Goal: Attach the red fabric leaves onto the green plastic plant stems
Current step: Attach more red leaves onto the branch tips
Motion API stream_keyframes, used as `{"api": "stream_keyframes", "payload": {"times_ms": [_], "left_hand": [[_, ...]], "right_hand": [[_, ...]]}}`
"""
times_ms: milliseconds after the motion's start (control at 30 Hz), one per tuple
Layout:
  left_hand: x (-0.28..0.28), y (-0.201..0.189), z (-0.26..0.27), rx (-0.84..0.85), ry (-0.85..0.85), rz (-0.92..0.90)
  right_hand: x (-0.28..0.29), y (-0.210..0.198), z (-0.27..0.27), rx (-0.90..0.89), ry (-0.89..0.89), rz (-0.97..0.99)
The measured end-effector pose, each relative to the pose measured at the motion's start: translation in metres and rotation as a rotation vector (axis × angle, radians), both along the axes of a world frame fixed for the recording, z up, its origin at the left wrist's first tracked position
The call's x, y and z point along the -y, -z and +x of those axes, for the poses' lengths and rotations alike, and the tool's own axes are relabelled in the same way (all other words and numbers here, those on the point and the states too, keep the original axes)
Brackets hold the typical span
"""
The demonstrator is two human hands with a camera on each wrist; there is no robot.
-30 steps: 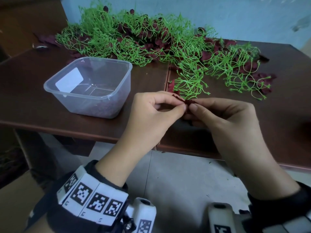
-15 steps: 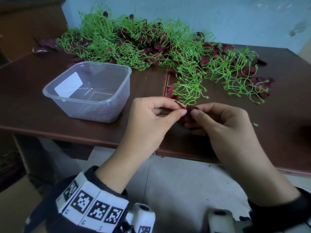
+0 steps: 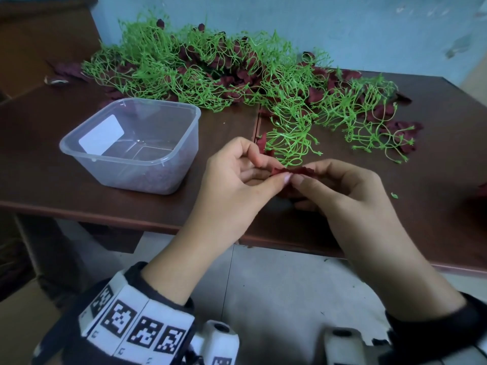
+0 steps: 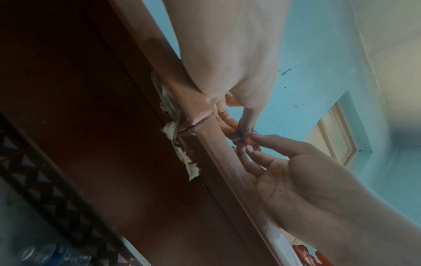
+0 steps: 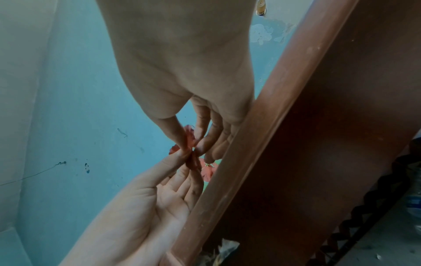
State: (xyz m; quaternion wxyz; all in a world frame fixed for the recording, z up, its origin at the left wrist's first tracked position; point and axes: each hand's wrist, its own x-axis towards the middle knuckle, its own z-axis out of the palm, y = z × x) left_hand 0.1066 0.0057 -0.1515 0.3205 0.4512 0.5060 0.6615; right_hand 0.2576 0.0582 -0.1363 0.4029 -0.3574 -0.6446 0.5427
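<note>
Currently left hand (image 3: 238, 177) and right hand (image 3: 340, 191) both pinch one red leaf (image 3: 292, 170) at thumb and fingertip, above the tabletop (image 3: 52, 180) edge, just beside the green stems (image 3: 287, 143). Risk: the limp fabric could slip or crumple if either pinch loosens.

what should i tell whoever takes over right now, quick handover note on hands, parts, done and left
Left hand: pinches one end of a red fabric leaf.
Right hand: pinches the other end of the leaf, above the near table edge.
Green stems: a sprig lies just behind the hands; the main heap runs along the back, red leaves mixed in.
Clear tub: left of the hands.
Done: leaf picked up.
Left: whether it sits on a stem can't be seen; many bare tips remain.
</note>
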Motion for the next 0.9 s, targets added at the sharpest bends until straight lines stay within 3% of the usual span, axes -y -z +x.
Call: {"api": "stream_keyframes", "payload": {"times_ms": [200,333,633,700,833,900], "left_hand": [[-0.001,-0.002,-0.001,-0.008,-0.024,0.021],[-0.002,-0.001,0.007,-0.072,-0.099,0.021],[-0.006,-0.003,0.016,-0.094,-0.086,-0.032],[-0.005,-0.005,0.019,-0.226,-0.147,0.006],[-0.008,-0.008,0.015,-0.811,-0.438,0.104],[-0.014,-0.01,0.01,-0.931,-0.473,0.047]], "right_hand": [[-0.003,0.001,0.001,-0.149,-0.027,-0.102],[-0.005,0.002,0.0,-0.149,0.023,-0.124],[0.0,0.001,0.005,0.034,0.234,0.159],[0.001,0.0,0.007,0.046,0.29,0.206],[-0.002,0.0,0.012,0.08,0.314,0.159],[-0.004,0.001,0.014,0.084,0.293,0.127]]}}
